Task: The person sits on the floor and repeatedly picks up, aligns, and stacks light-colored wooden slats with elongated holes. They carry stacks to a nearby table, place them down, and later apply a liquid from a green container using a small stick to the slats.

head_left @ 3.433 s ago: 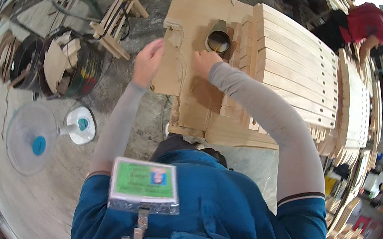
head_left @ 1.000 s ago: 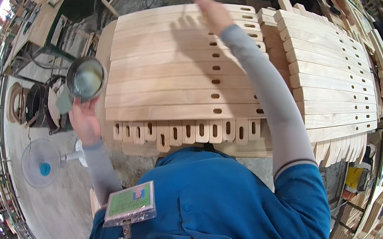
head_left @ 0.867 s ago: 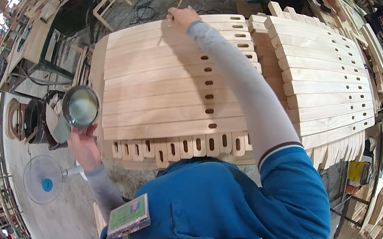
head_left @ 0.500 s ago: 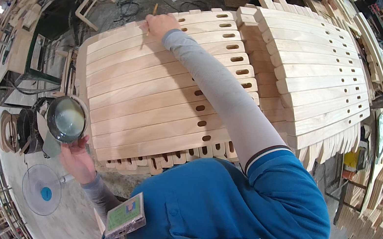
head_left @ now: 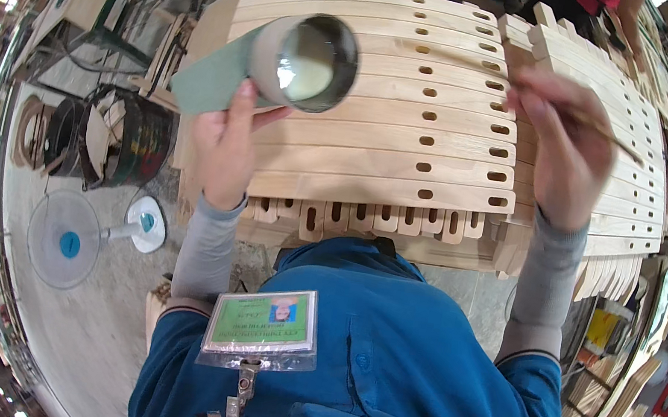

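Note:
My left hand point(head_left: 227, 145) grips a round cup point(head_left: 263, 56) with pale, shiny liquid point(head_left: 308, 66) in it, tilted so its mouth shows. A flat grey-green piece point(head_left: 211, 78) sticks out beside the cup, above my fingers; what it is I cannot tell. My right hand point(head_left: 563, 148) is closed on a thin stick-like tool point(head_left: 612, 142), smeared by motion, above the gap between two stacks. Below both hands lie pale wooden slats point(head_left: 345, 137) side by side, with oval slots near their right ends. Neither hand touches them visibly.
A second stack of slats point(head_left: 612, 194) stands to the right. Slotted slat ends point(head_left: 363, 213) jut out along the near edge. On the left are a standing fan point(head_left: 63, 241) and a dark drum point(head_left: 133, 140). Another person's arm point(head_left: 629, 24) shows at the far right.
My right hand has moved from the far left of the slats to the right with the tool. My left hand has brought the cup rightward and farther out over the slats.

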The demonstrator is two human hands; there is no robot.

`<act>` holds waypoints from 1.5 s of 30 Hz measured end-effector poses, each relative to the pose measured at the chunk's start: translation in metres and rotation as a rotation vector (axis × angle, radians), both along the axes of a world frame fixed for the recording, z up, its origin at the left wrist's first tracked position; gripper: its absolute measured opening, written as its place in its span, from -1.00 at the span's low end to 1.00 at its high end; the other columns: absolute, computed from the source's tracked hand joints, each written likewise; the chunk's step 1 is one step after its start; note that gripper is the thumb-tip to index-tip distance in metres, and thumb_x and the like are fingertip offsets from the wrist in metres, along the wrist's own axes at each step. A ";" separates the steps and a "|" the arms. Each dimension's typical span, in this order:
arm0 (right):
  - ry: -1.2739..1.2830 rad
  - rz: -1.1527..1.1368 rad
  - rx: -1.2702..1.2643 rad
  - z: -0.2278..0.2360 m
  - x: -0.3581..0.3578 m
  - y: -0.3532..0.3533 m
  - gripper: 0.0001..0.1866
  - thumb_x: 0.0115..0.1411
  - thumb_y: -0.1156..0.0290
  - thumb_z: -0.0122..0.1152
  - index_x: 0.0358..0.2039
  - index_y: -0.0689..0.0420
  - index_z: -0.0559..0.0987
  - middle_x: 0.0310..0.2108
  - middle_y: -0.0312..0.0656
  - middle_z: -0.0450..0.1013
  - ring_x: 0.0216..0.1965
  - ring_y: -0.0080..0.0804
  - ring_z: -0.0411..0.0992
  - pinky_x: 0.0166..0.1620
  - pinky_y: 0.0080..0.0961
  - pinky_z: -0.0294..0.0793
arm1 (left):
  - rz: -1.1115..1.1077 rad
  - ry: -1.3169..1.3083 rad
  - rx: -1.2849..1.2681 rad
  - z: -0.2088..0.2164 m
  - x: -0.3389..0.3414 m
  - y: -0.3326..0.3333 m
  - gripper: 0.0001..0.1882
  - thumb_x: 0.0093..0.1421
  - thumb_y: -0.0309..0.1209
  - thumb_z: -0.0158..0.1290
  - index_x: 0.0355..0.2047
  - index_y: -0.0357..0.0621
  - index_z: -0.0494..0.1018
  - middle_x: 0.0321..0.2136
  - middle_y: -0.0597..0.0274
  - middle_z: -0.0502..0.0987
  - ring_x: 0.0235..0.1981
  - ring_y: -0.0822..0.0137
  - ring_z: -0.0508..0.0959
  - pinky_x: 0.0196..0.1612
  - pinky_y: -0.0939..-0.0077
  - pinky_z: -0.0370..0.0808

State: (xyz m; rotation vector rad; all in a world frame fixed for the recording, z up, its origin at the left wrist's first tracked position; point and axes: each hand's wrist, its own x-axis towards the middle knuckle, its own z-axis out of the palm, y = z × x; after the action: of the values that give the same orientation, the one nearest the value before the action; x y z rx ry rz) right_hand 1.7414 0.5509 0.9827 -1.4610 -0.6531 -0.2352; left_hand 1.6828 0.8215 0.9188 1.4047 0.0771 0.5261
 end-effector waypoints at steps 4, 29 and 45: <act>-0.221 -0.033 -0.080 -0.007 -0.030 0.005 -0.81 -0.09 0.75 0.18 -0.40 0.31 0.46 -0.41 -0.08 0.46 -0.33 -0.41 0.46 -0.28 -0.60 0.50 | -0.118 -0.033 0.071 0.009 -0.013 -0.021 -0.72 0.24 -0.44 -0.22 -0.12 -0.40 0.29 -0.26 0.10 0.44 -0.29 0.34 0.49 -0.28 0.51 0.55; -0.408 0.011 -0.031 -0.044 -0.110 -0.012 -0.88 0.00 0.74 0.06 -0.43 0.31 0.37 -0.33 0.13 0.44 -0.26 -0.13 0.47 -0.27 -0.40 0.53 | 0.034 -0.251 0.027 -0.003 -0.042 -0.060 -0.67 0.24 -0.36 -0.17 -0.15 -0.43 0.31 -0.28 0.09 0.45 -0.30 0.35 0.49 -0.25 0.48 0.55; -0.143 -0.054 0.202 -0.069 -0.107 0.003 -0.85 0.05 0.77 -0.04 -0.38 0.30 0.27 -0.33 0.19 0.39 -0.25 -0.08 0.44 -0.21 -0.30 0.53 | -0.062 -0.253 -0.026 0.005 -0.046 -0.076 -0.71 0.23 -0.40 -0.17 -0.18 -0.42 0.33 -0.30 0.10 0.46 -0.32 0.38 0.49 -0.25 0.50 0.54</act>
State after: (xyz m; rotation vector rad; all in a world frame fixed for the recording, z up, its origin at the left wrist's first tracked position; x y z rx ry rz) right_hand 1.6345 0.5538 0.9137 -1.2761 -0.6850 -0.4394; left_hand 1.6365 0.7452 0.9235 1.3009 -0.1626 0.6444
